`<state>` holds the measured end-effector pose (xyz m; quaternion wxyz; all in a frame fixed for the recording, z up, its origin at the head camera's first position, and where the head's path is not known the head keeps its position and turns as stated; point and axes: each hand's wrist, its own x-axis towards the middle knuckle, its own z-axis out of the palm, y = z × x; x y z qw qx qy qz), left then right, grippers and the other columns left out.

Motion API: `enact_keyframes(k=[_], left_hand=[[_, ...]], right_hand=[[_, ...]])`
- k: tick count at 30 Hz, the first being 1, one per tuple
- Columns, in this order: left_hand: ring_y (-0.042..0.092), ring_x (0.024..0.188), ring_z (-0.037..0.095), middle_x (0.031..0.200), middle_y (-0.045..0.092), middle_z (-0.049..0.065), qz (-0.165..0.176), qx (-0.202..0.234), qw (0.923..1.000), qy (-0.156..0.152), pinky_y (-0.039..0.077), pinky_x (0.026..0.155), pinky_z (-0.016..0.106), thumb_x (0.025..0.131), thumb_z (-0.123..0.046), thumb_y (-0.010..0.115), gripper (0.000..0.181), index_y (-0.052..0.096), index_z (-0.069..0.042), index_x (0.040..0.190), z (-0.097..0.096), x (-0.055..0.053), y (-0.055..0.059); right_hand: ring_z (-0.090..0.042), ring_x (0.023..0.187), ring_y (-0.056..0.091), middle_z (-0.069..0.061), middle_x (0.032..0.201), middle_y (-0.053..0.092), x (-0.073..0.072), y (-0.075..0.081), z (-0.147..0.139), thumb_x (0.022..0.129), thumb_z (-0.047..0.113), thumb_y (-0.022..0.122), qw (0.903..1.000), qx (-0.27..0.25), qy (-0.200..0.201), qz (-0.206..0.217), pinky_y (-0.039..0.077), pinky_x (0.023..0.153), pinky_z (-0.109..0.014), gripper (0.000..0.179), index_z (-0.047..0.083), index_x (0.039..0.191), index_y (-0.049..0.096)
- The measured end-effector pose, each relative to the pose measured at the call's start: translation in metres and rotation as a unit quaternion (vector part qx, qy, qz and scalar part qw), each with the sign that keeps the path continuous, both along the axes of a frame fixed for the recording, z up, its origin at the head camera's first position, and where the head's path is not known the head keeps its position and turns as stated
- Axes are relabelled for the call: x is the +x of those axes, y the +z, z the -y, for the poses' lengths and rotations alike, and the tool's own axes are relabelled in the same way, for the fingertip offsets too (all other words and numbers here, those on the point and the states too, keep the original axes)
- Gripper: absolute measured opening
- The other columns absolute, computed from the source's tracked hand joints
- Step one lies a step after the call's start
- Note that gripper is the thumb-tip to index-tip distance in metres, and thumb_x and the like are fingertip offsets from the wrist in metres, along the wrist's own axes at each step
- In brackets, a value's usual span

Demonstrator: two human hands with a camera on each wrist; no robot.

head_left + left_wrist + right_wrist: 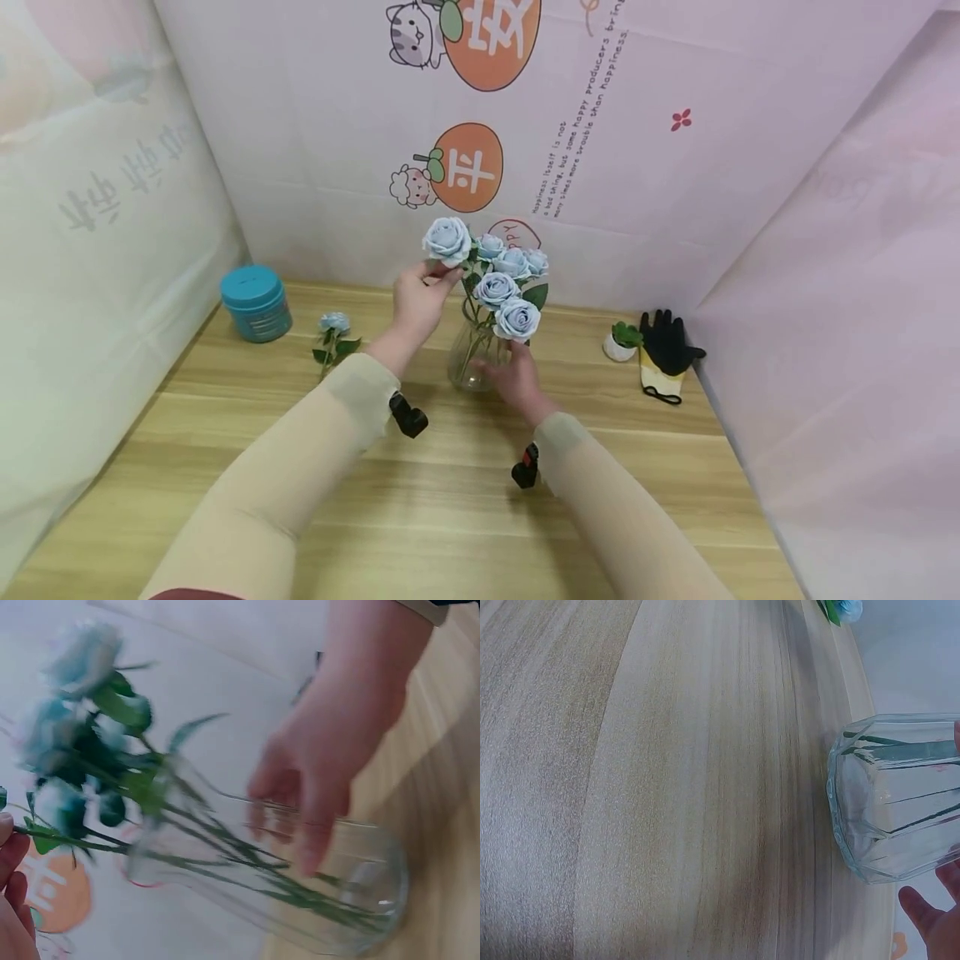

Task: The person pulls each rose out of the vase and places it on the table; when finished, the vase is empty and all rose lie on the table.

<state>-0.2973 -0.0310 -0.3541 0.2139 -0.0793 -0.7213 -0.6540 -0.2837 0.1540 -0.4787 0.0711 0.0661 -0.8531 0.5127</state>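
Note:
A clear glass vase (462, 365) stands on the table with several light-blue roses (497, 290) in it, their green stems showing through the glass. My left hand (418, 307) pinches the stem of the leftmost rose (447, 241), just under its bloom. In the left wrist view that stem (82, 841) runs from my fingertips down into the vase neck. Lower down, my right hand (517, 379) holds the vase's side, thumb and fingers around the glass. The right wrist view shows the vase's faceted base (855, 817) and part of my right hand (937, 919).
One more blue rose (333, 323) lies on the table (420, 500), left of my left forearm. Behind it stands a blue lidded jar (257, 304). At the right are a small potted plant (621, 343) and a black-and-yellow glove (664, 354). A printed cloth wall (600, 250) rises close behind the vase.

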Motion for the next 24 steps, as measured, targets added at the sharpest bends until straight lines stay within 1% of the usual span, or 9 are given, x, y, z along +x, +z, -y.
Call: enact_keyframes(k=[4,8,10,12,14,17,21,22,24], left_hand=[[0.055,0.069,0.016,0.089,0.07,0.014,-0.072,0.009,0.9969,0.029,0.043,0.057,0.024,0.088,-0.007,0.075,0.014,0.073,0.003,0.096,0.012,0.009,0.02],[0.057,0.075,0.011,0.088,0.069,0.017,-0.141,0.04,0.9879,0.051,0.043,0.063,0.023,0.088,-0.003,0.074,0.015,0.072,0.007,0.099,0.031,0.013,0.038],[0.058,0.078,0.009,0.089,0.069,0.017,-0.163,0.05,0.9831,0.067,0.042,0.065,0.023,0.088,-0.001,0.073,0.014,0.073,0.007,0.099,0.041,0.012,0.045],[0.058,0.078,0.007,0.088,0.07,0.015,-0.172,0.058,0.9789,0.094,0.042,0.064,0.022,0.088,-0.001,0.072,0.01,0.073,0.007,0.095,0.052,0.01,0.05],[0.057,0.073,0.006,0.086,0.07,0.013,-0.169,0.06,0.9758,0.126,0.042,0.062,0.021,0.09,-0.001,0.071,0.009,0.072,0.007,0.092,0.063,0.008,0.051],[0.054,0.068,0.005,0.081,0.066,0.008,-0.148,0.074,0.9727,0.163,0.04,0.06,0.02,0.093,-0.004,0.068,0.013,0.069,0.009,0.091,0.08,0.007,0.049],[0.052,0.068,0.006,0.081,0.062,0.0,-0.118,0.086,0.9726,0.182,0.037,0.061,0.021,0.096,-0.005,0.064,0.014,0.063,0.008,0.093,0.101,0.007,0.041],[0.052,0.068,0.006,0.081,0.062,-0.001,-0.108,0.081,0.9739,0.182,0.038,0.061,0.021,0.097,-0.005,0.063,0.013,0.063,0.008,0.094,0.106,0.007,0.038],[0.053,0.069,0.006,0.082,0.062,-0.001,-0.073,0.067,0.9788,0.179,0.039,0.061,0.021,0.097,-0.006,0.062,0.016,0.064,0.009,0.096,0.114,0.006,0.03]], right_hand=[[-0.029,0.127,0.047,-0.013,0.136,0.053,0.001,0.002,0.0,0.078,0.017,0.086,1.0,-0.002,0.001,0.002,0.041,0.104,-0.04,0.07,0.006,0.137,0.05],[-0.028,0.127,0.047,-0.011,0.136,0.053,-0.002,0.005,-0.001,0.079,0.017,0.086,0.9999,-0.003,0.011,-0.011,0.042,0.104,-0.039,0.07,0.006,0.137,0.05],[-0.028,0.127,0.047,-0.012,0.136,0.053,-0.004,0.007,-0.002,0.079,0.015,0.086,0.9996,-0.006,0.017,-0.023,0.042,0.104,-0.04,0.069,0.004,0.137,0.05],[-0.028,0.129,0.046,-0.012,0.137,0.053,-0.005,0.008,-0.002,0.079,0.013,0.085,0.9993,-0.007,0.021,-0.029,0.04,0.106,-0.04,0.069,0.004,0.137,0.049],[-0.027,0.13,0.046,-0.011,0.138,0.053,-0.007,0.01,-0.003,0.079,0.013,0.086,0.9991,-0.008,0.023,-0.034,0.039,0.107,-0.039,0.069,0.004,0.137,0.049],[-0.025,0.131,0.045,-0.01,0.138,0.052,-0.008,0.01,-0.003,0.079,0.014,0.085,0.999,-0.001,0.028,-0.036,0.038,0.107,-0.037,0.069,0.006,0.138,0.049],[-0.024,0.13,0.046,-0.01,0.138,0.053,-0.007,0.008,-0.003,0.08,0.016,0.085,0.9992,0.006,0.03,-0.028,0.039,0.107,-0.038,0.069,0.006,0.138,0.05],[-0.025,0.13,0.046,-0.01,0.138,0.053,-0.005,0.007,-0.003,0.08,0.017,0.085,0.9993,0.007,0.028,-0.022,0.039,0.107,-0.039,0.069,0.006,0.138,0.05],[-0.026,0.13,0.045,-0.01,0.139,0.052,-0.002,0.006,-0.002,0.08,0.019,0.085,0.9997,0.002,0.024,-0.006,0.038,0.107,-0.039,0.07,0.006,0.139,0.049]])
